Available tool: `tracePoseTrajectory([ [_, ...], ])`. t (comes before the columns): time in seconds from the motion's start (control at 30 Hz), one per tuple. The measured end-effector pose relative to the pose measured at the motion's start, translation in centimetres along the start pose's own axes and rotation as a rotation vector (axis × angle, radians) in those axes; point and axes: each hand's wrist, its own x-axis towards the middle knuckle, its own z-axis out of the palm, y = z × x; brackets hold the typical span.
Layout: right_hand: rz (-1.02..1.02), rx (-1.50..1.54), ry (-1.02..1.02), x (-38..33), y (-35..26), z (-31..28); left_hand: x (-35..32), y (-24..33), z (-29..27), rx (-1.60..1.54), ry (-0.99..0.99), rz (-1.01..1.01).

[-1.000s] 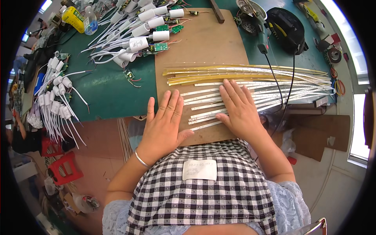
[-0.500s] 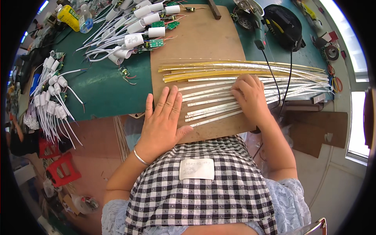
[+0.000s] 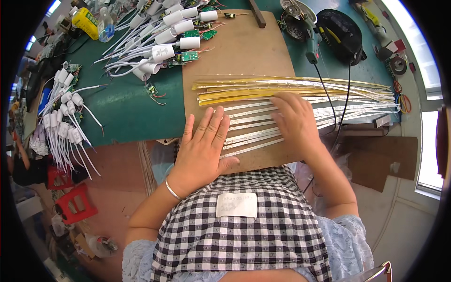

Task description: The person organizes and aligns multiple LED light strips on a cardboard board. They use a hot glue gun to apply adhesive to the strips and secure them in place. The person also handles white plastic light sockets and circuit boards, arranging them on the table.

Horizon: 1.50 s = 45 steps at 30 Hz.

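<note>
Thin white LED strips (image 3: 251, 120) lie side by side on a brown board (image 3: 235, 51), with more yellow-edged strips (image 3: 249, 95) bundled behind them. My left hand (image 3: 203, 144) rests flat at the left ends of the white strips, its fingers stretched out and thumb apart. Over the middle of the strips is my right hand (image 3: 297, 123), slightly blurred, with its fingers bent and the thumb apart from them. Nothing shows in its grasp; the fingertips are close to the yellow-edged bundle.
White lamp holders (image 3: 164, 51) with cables and green circuit boards are heaped at the back left; another pile (image 3: 63, 110) lies along the left edge. A soldering iron (image 3: 311, 47), black mesh bag (image 3: 340, 35) and metal bar (image 3: 257, 13) sit behind. Black cords (image 3: 346, 94) cross the strips.
My right hand has shifted slightly left, and its thumb and fingers have spread apart. My left hand has slid a little right along the strip ends. The camera view has shifted slightly.
</note>
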Motion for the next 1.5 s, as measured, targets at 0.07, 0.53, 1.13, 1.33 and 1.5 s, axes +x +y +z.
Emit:
tracePoseTrajectory([
  [0.07, -0.083, -0.102, -0.029, -1.4, -0.9, 0.5, 0.0, -0.1, 0.0, 0.007, 0.015, -0.013],
  [0.53, -0.029, -0.088, 0.039, -0.3, -1.4, 0.6, -0.5, -1.0, 0.2, -0.035, 0.054, -0.052],
  [1.13, -0.143, -0.178, -0.19, -2.7, -4.9, 1.7, -0.8, -1.3, 0.7, -0.091, 0.1, -0.076],
  [1.33, -0.154, -0.118, -0.209, -2.5, -5.8, 1.8, -2.5, -2.0, 0.8, 0.036, 0.055, -0.179],
  [1.5, -0.118, -0.158, -0.194, -2.7, -6.9, 2.2, -2.5, -1.2, 0.4, 0.134, -0.01, -0.169],
])
